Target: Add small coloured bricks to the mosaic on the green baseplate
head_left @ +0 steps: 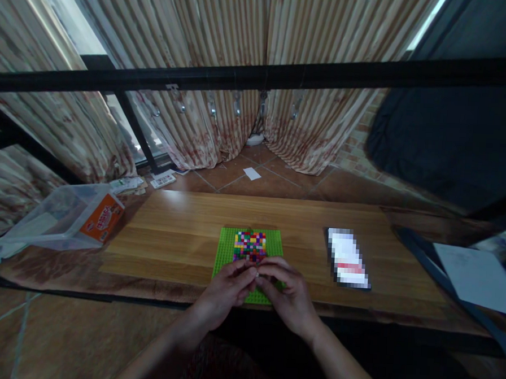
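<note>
A green studded baseplate [223, 250] lies on the wooden board in front of me. Small coloured bricks [250, 243] in many colours cover the middle of its far part in a block. Over the near part of the plate, my left hand [231, 287] is closed in a pinch, thumb against the fingers. My right hand [287, 293] pinches too, its fingertips meeting those of the left. A tiny pale spot shows between the fingertips, too small to name. Both hands hide the near edge of the bricks and much of the plate's near half.
On the wooden board [170, 230] a phone [348, 256] with a lit, blurred screen lies to the right. A clear plastic box [60, 213] with an orange label is at the left. Papers [477, 275] lie at the right. A dark metal bar [242, 78] crosses before the curtains.
</note>
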A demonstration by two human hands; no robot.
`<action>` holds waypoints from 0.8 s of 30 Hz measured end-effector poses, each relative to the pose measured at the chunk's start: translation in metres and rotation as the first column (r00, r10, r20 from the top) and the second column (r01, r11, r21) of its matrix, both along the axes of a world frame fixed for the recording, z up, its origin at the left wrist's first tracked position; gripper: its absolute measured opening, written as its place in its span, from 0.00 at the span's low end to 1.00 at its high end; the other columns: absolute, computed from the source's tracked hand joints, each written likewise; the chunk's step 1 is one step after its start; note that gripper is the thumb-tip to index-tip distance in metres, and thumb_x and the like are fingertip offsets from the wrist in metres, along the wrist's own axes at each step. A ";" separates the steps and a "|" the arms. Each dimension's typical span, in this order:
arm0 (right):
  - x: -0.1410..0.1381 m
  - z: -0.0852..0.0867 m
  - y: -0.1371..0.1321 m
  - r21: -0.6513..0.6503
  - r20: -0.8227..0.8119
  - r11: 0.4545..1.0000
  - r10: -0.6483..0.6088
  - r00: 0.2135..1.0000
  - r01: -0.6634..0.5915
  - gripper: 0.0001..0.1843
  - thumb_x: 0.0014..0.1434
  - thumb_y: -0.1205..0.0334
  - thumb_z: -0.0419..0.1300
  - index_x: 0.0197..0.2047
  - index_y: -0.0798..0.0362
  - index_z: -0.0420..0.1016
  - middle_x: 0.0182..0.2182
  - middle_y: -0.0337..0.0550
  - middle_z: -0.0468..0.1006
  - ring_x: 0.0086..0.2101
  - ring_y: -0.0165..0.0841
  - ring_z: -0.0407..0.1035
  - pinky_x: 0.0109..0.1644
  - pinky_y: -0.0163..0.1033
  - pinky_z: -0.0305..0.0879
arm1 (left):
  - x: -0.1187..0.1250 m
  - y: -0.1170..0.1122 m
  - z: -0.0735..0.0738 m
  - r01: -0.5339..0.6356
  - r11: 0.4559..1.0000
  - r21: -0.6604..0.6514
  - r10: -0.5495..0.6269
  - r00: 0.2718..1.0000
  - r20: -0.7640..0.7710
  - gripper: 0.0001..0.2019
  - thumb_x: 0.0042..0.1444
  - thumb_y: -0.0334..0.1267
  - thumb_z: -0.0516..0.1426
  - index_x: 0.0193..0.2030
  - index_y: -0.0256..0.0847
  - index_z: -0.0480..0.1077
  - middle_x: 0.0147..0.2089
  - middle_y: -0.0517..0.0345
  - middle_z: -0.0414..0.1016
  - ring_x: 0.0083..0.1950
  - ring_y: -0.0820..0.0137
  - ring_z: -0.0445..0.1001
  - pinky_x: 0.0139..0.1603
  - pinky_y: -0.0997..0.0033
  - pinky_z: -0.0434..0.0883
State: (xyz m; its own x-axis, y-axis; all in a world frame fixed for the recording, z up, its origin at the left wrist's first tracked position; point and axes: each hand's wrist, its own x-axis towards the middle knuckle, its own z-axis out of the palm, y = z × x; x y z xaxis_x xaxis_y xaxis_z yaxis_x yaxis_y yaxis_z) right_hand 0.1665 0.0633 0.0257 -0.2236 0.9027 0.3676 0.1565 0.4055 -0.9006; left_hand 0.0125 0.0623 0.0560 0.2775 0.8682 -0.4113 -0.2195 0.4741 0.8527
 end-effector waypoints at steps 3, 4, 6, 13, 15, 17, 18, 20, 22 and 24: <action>0.001 0.000 0.000 0.003 -0.001 1.000 -0.023 1.000 0.023 0.07 0.59 0.63 0.58 0.39 0.47 0.77 0.37 0.42 0.73 0.36 0.31 0.69 0.37 0.37 0.68 | -0.001 0.001 0.000 0.017 0.999 -0.028 -0.017 1.000 0.003 0.15 0.48 0.47 0.62 0.32 0.36 0.69 0.24 0.64 0.60 0.21 0.82 0.52 0.20 0.76 0.42; 0.001 0.000 0.000 0.005 0.000 1.000 -0.027 1.000 0.027 0.07 0.59 0.62 0.58 0.39 0.47 0.77 0.37 0.42 0.73 0.35 0.31 0.69 0.37 0.37 0.68 | -0.002 0.001 -0.001 0.029 0.999 -0.039 -0.028 1.000 0.010 0.15 0.48 0.48 0.62 0.31 0.36 0.69 0.24 0.64 0.60 0.21 0.82 0.51 0.20 0.75 0.42; 0.001 0.001 0.000 0.003 0.001 1.000 -0.029 1.000 0.029 0.06 0.59 0.62 0.58 0.38 0.47 0.77 0.37 0.42 0.73 0.35 0.31 0.69 0.37 0.37 0.67 | -0.003 0.001 -0.002 0.046 0.997 -0.054 -0.044 0.998 0.035 0.15 0.48 0.47 0.62 0.30 0.37 0.69 0.23 0.65 0.59 0.21 0.82 0.51 0.20 0.75 0.42; 0.000 0.001 0.000 -0.060 -0.046 0.998 0.002 0.999 -0.005 0.05 0.57 0.60 0.61 0.37 0.48 0.77 0.36 0.42 0.73 0.31 0.30 0.68 0.34 0.37 0.66 | -0.007 0.004 -0.005 0.043 0.996 -0.080 -0.036 0.995 0.088 0.13 0.45 0.44 0.65 0.29 0.36 0.69 0.21 0.66 0.55 0.21 0.82 0.50 0.19 0.76 0.40; 0.000 0.001 0.001 -0.078 -0.060 0.997 0.015 0.998 -0.019 0.05 0.57 0.59 0.61 0.35 0.48 0.77 0.34 0.41 0.74 0.32 0.31 0.68 0.35 0.37 0.66 | -0.009 0.005 -0.006 0.061 0.994 -0.088 -0.052 0.994 0.101 0.14 0.44 0.44 0.65 0.28 0.36 0.69 0.22 0.66 0.56 0.21 0.82 0.50 0.19 0.76 0.39; 0.000 0.002 0.002 -0.096 -0.074 0.994 0.036 0.997 -0.043 0.05 0.57 0.59 0.61 0.35 0.48 0.77 0.32 0.40 0.74 0.34 0.32 0.69 0.37 0.37 0.66 | -0.010 0.005 -0.007 0.082 0.993 -0.089 -0.073 0.992 0.101 0.14 0.44 0.44 0.65 0.27 0.36 0.68 0.21 0.65 0.57 0.21 0.82 0.49 0.19 0.76 0.39; 0.000 0.003 0.002 -0.104 -0.082 0.993 0.048 0.995 -0.056 0.04 0.57 0.59 0.61 0.34 0.48 0.78 0.32 0.40 0.74 0.34 0.32 0.69 0.38 0.37 0.66 | -0.010 0.005 -0.007 0.090 0.992 -0.089 -0.081 0.992 0.099 0.14 0.44 0.44 0.65 0.27 0.36 0.68 0.21 0.65 0.57 0.20 0.82 0.48 0.19 0.76 0.38; 0.001 0.005 0.002 -0.123 -0.096 0.989 0.067 0.993 -0.078 0.04 0.57 0.59 0.62 0.34 0.48 0.78 0.32 0.39 0.73 0.35 0.32 0.69 0.40 0.37 0.66 | -0.010 0.006 -0.008 0.096 0.991 -0.089 -0.087 0.991 0.101 0.14 0.43 0.44 0.66 0.27 0.36 0.69 0.21 0.65 0.57 0.20 0.82 0.48 0.19 0.75 0.38; 0.003 0.007 0.002 -0.147 -0.111 0.985 0.077 0.991 -0.093 0.04 0.57 0.59 0.62 0.34 0.48 0.78 0.32 0.39 0.74 0.36 0.32 0.69 0.40 0.38 0.66 | -0.011 0.006 -0.009 0.106 0.990 -0.088 -0.095 0.989 0.113 0.14 0.43 0.44 0.66 0.26 0.36 0.69 0.21 0.66 0.56 0.21 0.82 0.48 0.19 0.75 0.38; 0.004 0.008 0.002 -0.169 -0.129 0.980 0.084 0.988 -0.106 0.05 0.56 0.59 0.62 0.34 0.49 0.77 0.31 0.39 0.74 0.35 0.32 0.69 0.40 0.37 0.66 | -0.011 0.007 -0.009 0.126 0.988 -0.087 -0.115 0.986 0.123 0.14 0.43 0.43 0.66 0.26 0.36 0.69 0.21 0.66 0.56 0.21 0.82 0.49 0.19 0.75 0.39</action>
State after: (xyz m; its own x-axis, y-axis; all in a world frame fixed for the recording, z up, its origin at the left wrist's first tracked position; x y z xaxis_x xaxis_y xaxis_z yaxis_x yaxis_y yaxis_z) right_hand 0.1701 0.0658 0.0335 -0.2749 0.9322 0.2353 0.0106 0.2476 -0.9688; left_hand 0.0017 0.0688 0.0472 0.4293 0.7843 -0.4479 -0.2518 0.5802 0.7745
